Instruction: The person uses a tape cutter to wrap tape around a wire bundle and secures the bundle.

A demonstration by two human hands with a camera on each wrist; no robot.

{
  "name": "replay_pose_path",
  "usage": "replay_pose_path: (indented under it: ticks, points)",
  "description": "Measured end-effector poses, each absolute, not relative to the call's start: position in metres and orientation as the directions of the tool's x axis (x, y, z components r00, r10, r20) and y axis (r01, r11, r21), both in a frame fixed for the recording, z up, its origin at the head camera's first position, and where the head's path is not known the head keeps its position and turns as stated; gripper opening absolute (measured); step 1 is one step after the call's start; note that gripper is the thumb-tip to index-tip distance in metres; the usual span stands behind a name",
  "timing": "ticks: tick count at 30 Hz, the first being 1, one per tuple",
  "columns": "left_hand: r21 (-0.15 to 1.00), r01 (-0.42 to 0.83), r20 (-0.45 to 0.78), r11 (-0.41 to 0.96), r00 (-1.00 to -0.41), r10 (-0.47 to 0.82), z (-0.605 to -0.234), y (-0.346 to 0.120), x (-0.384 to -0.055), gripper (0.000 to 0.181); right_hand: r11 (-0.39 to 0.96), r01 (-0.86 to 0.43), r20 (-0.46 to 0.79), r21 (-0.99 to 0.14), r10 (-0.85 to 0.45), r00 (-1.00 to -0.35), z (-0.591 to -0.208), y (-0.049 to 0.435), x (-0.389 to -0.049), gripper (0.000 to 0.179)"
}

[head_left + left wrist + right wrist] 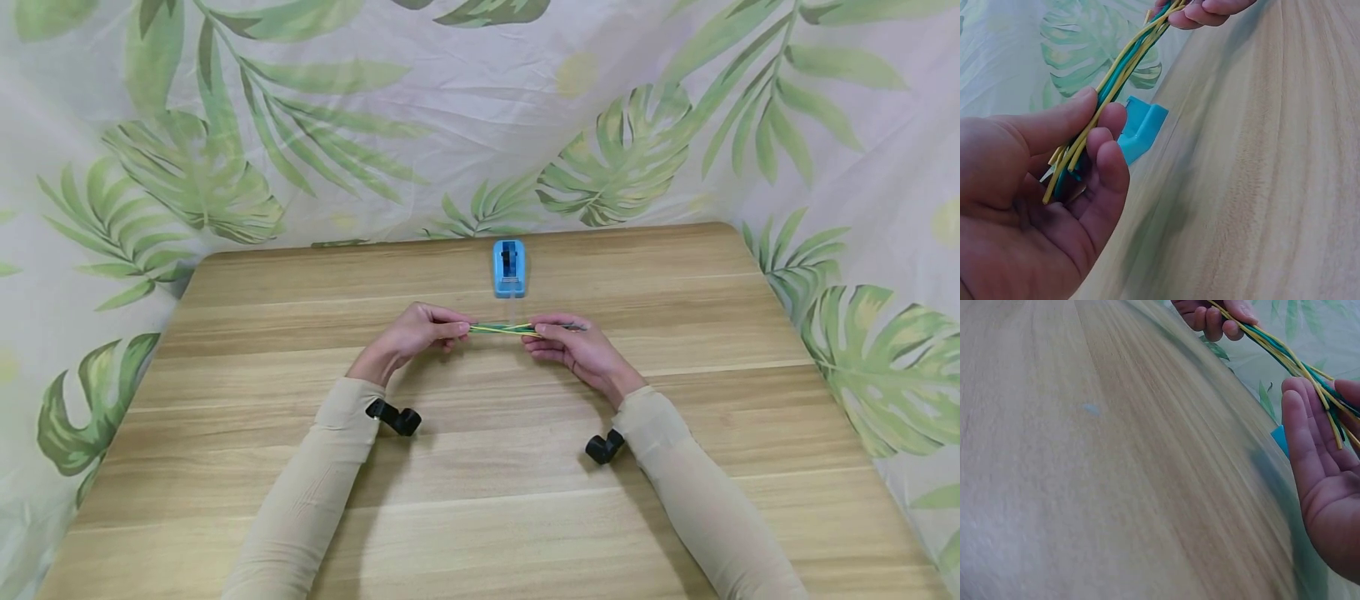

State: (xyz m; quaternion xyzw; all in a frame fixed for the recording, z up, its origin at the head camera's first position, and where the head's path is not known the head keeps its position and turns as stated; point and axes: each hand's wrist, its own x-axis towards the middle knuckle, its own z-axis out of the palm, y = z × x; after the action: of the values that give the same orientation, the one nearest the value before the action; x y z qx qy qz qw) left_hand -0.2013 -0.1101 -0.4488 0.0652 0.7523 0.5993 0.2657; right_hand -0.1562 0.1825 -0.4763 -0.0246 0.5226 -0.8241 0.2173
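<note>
A bundle of thin yellow and green wires (497, 329) stretches level between both hands over the table. My left hand (416, 335) pinches its left end between thumb and fingers; in the left wrist view the loose yellow ends of the wires (1060, 181) poke out below the thumb. The other end lies in my right hand (581, 348), with the thumb over it and wire ends (1338, 434) sticking out past the fingers. Just behind the bundle stands a blue tape dispenser (509, 287). A clear strip of tape (512, 310) runs from its front toward the wires.
The wood-grain table (480, 500) reaches back to a wall cloth (480, 108) printed with green leaves. A black wrist mount (397, 418) sits on the left sleeve and another mount (603, 447) on the right sleeve.
</note>
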Motion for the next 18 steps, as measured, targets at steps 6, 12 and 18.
replay_pose_path:
  ticks: [6, 12, 18]
  points:
    - [0.943, -0.227, -0.314, 0.243, -0.85, 0.423, -0.449, -0.11, -0.202, 0.024, -0.32, 0.347, -0.204, -0.882, -0.404, -0.892, -0.475, 0.185, -0.158, 0.047]
    - [0.951, -0.203, -0.289, 0.235, -0.854, 0.432, -0.449, -0.109, -0.202, 0.023, -0.299, 0.399, -0.231, -0.867, -0.468, -0.853, -0.476, 0.193, -0.161, 0.07]
    - [0.957, -0.161, -0.257, 0.242, -0.861, 0.44, -0.449, -0.108, -0.202, 0.022, -0.335, 0.462, -0.258, -0.821, -0.505, -0.824, -0.474, 0.2, -0.162, 0.081]
